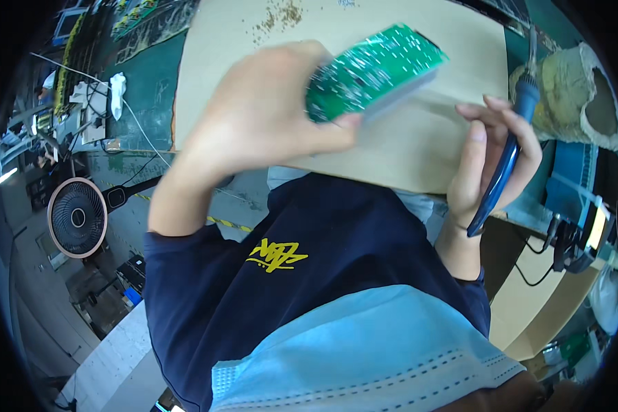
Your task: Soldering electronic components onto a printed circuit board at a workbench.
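Note:
A green circuit board (384,65) is tilted above the worktable, with a pale, box-like edge along its lower side. My left hand (254,113), blurred by motion, is closed round the board's left end. To the right, my right hand (477,154) holds a soldering iron (507,165) by its dark blue handle. The iron's metal tip points away from me, and its handle end hangs down past my wrist. My thumb and fingertips on that side are away from the board and do not touch it.
A tan board (426,147) covers the worktable, with small brown bits (281,17) scattered at its far edge. A pale, rough, hollow cylinder (563,96) lies at the right. A round fan (77,218) stands at left, and a cardboard box (529,309) sits lower right.

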`<action>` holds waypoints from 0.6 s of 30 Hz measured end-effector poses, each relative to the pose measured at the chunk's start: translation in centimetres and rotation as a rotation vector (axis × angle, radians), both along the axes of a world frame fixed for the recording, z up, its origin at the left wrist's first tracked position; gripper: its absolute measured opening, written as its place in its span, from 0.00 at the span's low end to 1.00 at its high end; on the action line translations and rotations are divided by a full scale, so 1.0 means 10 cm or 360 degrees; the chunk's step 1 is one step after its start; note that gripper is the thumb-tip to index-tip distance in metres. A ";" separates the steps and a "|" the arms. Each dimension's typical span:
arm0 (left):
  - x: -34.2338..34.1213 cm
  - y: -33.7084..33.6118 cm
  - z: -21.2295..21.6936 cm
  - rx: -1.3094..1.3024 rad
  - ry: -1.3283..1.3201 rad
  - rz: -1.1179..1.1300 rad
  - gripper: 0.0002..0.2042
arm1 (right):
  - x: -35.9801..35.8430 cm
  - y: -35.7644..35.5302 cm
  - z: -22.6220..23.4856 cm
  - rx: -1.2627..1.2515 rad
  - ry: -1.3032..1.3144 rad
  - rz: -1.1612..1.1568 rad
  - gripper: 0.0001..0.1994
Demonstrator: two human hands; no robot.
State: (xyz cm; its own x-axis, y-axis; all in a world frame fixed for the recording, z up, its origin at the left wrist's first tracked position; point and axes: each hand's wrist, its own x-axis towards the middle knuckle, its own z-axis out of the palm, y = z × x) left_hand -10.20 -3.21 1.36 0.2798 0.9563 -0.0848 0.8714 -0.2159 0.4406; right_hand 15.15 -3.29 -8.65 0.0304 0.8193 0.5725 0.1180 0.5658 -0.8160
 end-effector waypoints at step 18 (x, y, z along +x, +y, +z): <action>-0.60 2.24 0.77 0.0491 0.0414 -0.0158 0.29 | 0.09 0.02 0.06 -0.0094 0.0070 0.0333 0.19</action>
